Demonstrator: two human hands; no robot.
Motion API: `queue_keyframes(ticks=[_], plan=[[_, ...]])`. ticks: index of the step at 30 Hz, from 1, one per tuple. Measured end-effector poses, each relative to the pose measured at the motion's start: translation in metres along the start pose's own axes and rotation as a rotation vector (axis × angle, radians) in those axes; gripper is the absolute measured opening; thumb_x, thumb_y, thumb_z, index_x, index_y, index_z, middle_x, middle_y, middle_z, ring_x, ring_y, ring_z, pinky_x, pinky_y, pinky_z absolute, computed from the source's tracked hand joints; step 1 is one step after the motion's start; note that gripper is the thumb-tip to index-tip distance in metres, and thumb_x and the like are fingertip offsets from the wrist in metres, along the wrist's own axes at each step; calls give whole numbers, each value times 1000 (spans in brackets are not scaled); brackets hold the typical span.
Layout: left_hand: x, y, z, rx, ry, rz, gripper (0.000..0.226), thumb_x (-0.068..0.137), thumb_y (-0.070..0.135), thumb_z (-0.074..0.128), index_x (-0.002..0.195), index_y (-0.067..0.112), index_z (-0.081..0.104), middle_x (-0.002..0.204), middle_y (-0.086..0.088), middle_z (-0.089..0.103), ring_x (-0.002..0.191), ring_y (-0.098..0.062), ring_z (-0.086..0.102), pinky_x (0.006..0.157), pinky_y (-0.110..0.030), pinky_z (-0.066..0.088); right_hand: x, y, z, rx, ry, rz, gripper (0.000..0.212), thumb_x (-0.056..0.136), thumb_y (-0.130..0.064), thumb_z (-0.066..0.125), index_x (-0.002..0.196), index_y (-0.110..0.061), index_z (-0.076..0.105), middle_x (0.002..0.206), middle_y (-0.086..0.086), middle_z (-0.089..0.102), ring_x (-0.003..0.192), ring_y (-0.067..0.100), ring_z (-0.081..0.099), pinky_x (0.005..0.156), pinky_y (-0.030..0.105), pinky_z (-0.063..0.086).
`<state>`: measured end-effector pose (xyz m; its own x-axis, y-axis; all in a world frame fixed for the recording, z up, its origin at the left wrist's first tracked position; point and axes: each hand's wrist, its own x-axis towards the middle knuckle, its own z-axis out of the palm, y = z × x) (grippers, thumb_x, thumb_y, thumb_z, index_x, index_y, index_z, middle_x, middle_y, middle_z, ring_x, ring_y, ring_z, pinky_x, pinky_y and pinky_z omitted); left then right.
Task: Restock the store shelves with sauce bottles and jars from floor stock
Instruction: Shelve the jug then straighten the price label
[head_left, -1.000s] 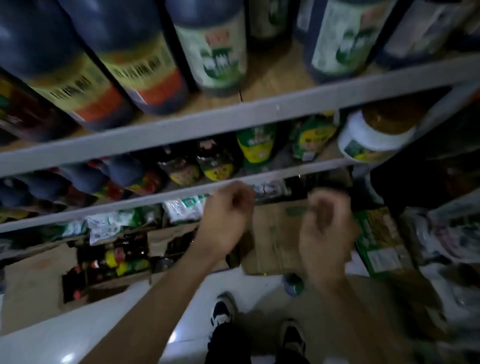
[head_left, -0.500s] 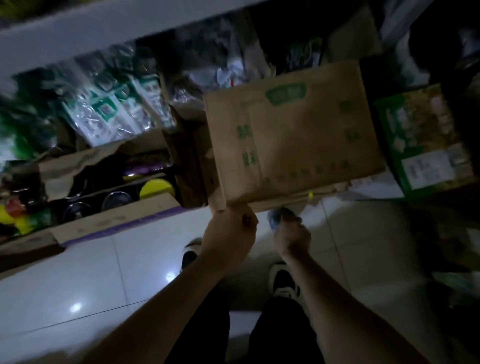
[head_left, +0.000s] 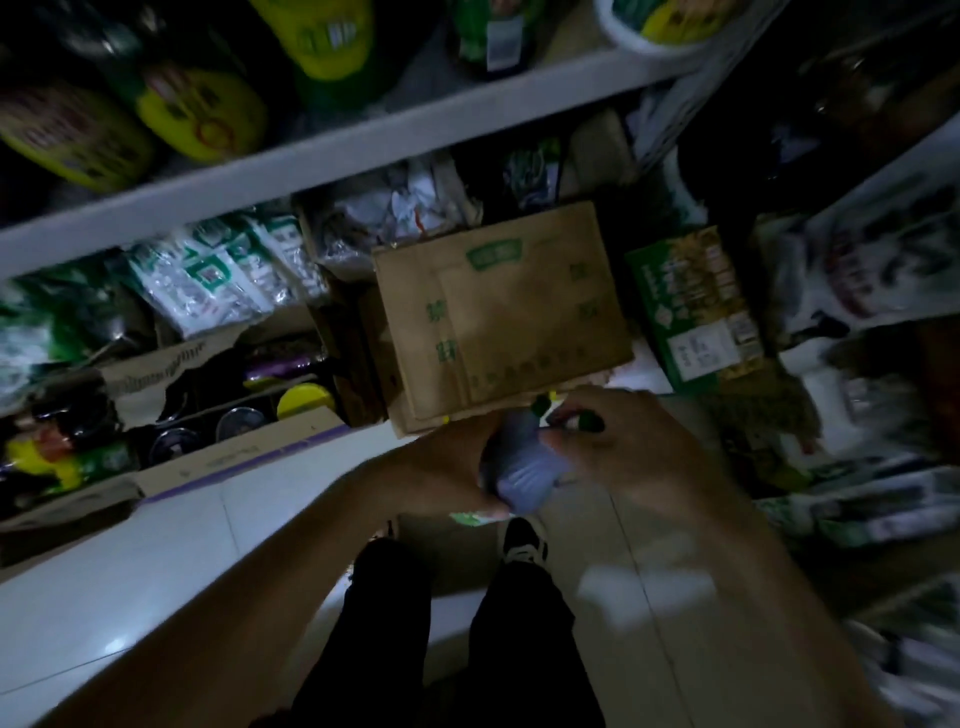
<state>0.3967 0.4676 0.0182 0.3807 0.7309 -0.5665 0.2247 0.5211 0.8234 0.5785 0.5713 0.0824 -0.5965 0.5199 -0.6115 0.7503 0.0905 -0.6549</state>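
Observation:
A pale blue-grey bottle (head_left: 524, 470) with a green label at its base sits between both my hands, just in front of a closed brown carton (head_left: 498, 317) on the floor. My left hand (head_left: 441, 467) grips the bottle's body from the left. My right hand (head_left: 628, 447) is curled around its top end, where a dark green cap (head_left: 584, 420) shows between the fingers. Bottles with yellow and green labels (head_left: 202, 111) stand on the grey shelf (head_left: 332, 156) above.
An open carton (head_left: 244, 452) with jars and a yellow lid lies at the left on the floor. White and green packets (head_left: 218, 270) fill the lowest shelf. A green box (head_left: 696, 306) and stacked bags (head_left: 883, 312) crowd the right. My feet stand on pale floor tiles (head_left: 156, 571).
The camera dipped to the floor, then rose a little. Both hands went down from the shelf to the carton's front edge and now hold a bottle lifted off the floor.

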Motion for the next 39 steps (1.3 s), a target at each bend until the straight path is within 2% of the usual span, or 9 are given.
queue_keyframes(ticks=[3, 7, 12, 16, 19, 24, 27, 33, 39], plan=[[-20, 44, -24, 48, -16, 25, 91, 58, 25, 89, 127, 46, 34, 131, 27, 47, 122, 12, 45, 100, -17, 42, -20, -48, -49, 226, -44, -103, 11, 92, -20, 68, 83, -27, 66, 62, -21, 64, 55, -5, 62, 47, 13, 49], [-48, 105, -46, 125, 217, 80, 86, 53, 47, 90, 126, 42, 44, 121, 23, 61, 111, 7, 56, 89, -21, 50, -26, -87, -78, 242, 292, -241, 10, 82, -36, 70, 88, -31, 63, 74, -11, 67, 70, 4, 67, 61, 28, 55], [-96, 197, -73, -47, 341, 96, 56, 68, 27, 88, 116, 34, 60, 111, 13, 71, 102, -4, 67, 86, -29, 55, -37, -147, -75, 429, 744, -211, 39, 92, -24, 66, 129, -16, 55, 102, -1, 67, 97, 23, 66, 83, 44, 54], [-137, 260, -86, -251, 417, 131, 40, 72, 27, 81, 109, 30, 66, 101, 6, 75, 93, -12, 72, 68, -20, 56, -56, -197, -75, 610, 679, -128, 45, 84, -58, 53, 121, -34, 62, 105, -14, 66, 105, 11, 63, 82, 28, 45], [-158, 290, -92, -273, 470, 131, 46, 70, 33, 79, 114, 27, 64, 102, 5, 75, 95, -14, 72, 73, -27, 57, -65, -223, -93, 746, 632, -238, 25, 81, -56, 56, 102, -47, 67, 101, -20, 71, 97, 2, 66, 82, 30, 51], [-183, 318, -98, -254, 569, 196, 49, 72, 22, 83, 117, 19, 64, 103, 0, 75, 95, -16, 72, 78, -30, 56, -76, -256, -111, 746, 580, -340, 39, 86, -46, 57, 121, -31, 64, 98, -28, 70, 94, -6, 66, 77, 19, 53], [-194, 330, -99, 98, 863, 245, 72, 61, 41, 83, 124, 18, 57, 111, 4, 71, 103, -13, 67, 89, -35, 53, -88, -274, -120, 673, 462, -377, 69, 80, -53, 66, 144, -37, 44, 110, -33, 65, 106, -8, 61, 93, 32, 53], [-212, 365, -130, 424, 1230, 471, 62, 77, 30, 68, 132, 13, 44, 112, 13, 58, 100, 6, 52, 76, 2, 38, -82, -368, -137, 461, 680, -496, 103, 61, -49, 80, 146, -33, 26, 132, -16, 56, 122, 4, 55, 98, 35, 51], [-216, 374, -182, 371, 1129, 497, 62, 85, 17, 64, 143, 15, 40, 133, 4, 59, 124, -10, 55, 101, -37, 49, -35, -406, -163, 365, 851, -499, 93, 65, -30, 89, 142, -16, 39, 136, 2, 55, 126, 18, 52, 103, 36, 46]])
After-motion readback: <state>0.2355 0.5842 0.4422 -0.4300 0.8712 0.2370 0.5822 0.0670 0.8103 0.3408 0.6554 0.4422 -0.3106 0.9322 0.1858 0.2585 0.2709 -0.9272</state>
